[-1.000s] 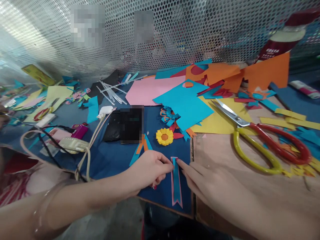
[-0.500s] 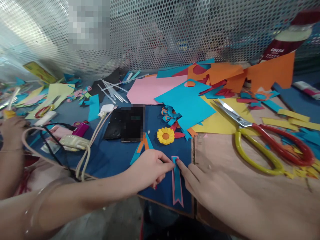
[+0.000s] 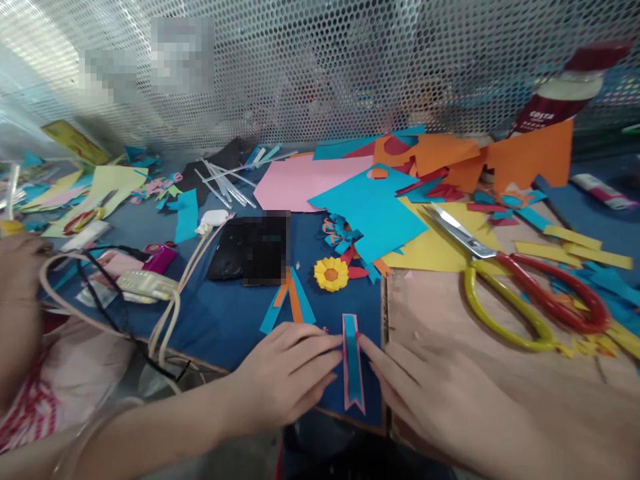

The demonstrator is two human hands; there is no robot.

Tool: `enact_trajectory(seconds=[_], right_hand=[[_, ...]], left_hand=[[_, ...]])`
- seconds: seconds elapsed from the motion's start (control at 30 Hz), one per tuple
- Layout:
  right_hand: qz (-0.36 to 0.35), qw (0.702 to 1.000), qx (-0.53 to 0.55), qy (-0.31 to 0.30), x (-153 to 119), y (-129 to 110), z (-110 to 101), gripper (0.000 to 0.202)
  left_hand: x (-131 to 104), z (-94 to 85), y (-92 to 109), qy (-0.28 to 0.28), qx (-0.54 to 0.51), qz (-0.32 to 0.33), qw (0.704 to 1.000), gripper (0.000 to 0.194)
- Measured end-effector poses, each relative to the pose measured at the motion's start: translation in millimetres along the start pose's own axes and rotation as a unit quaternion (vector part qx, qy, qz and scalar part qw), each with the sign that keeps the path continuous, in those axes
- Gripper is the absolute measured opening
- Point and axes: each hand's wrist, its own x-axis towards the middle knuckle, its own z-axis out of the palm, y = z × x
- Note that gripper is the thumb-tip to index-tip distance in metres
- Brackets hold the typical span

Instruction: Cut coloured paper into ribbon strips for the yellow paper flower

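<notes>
A narrow pink paper strip with a blue strip (image 3: pixel 355 373) layered on it lies upright on the blue table, its lower end notched. Along its left edge rest the stretched fingertips of my left hand (image 3: pixel 293 370). My right hand (image 3: pixel 425 380) lies to the right, the index fingertip touching the strip's right side. Both hands are open. Above my left hand are forked blue and orange paper tails (image 3: pixel 296 303). A yellow paper flower (image 3: pixel 331 274) with an orange centre sits just above the strip.
Large red-and-yellow scissors (image 3: pixel 500 263) lie open at the right. Behind are coloured paper sheets (image 3: pixel 370 213), clear sticks (image 3: pixel 227 180) and a bottle (image 3: pixel 555 100). Black phone-like objects (image 3: pixel 227 250) and cables (image 3: pixel 173 313) lie left. Another person's hand (image 3: pixel 23 267) is at far left.
My left hand has moved down and left, its pinched fingers now stretched out. My right index fingertip has slid slightly down the strip. More of the blue and orange tails shows.
</notes>
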Motion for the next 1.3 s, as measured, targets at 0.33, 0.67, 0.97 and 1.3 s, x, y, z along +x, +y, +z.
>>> enact_trajectory(seconds=[0.33,0.67,0.97,1.3], right_hand=[[-0.015,0.999,0.049,-0.017,-5,-16,-4,0.04],[0.006,0.999,0.035,0.002,-7,-21,-7,0.039],[-0.023,0.998,0.053,-0.009,-15,-27,-17,0.034],[0.005,0.996,0.093,-0.001,-12,-31,-9,0.035]], left_hand=[[-5,3.7,1,0.002,0.018,0.037,0.999,0.028],[-10,8.5,0,-0.002,0.037,0.043,0.998,0.03],[-20,3.6,5,-0.022,0.001,0.064,0.998,0.032],[-24,4.6,12,-0.002,0.003,0.064,0.998,0.026]])
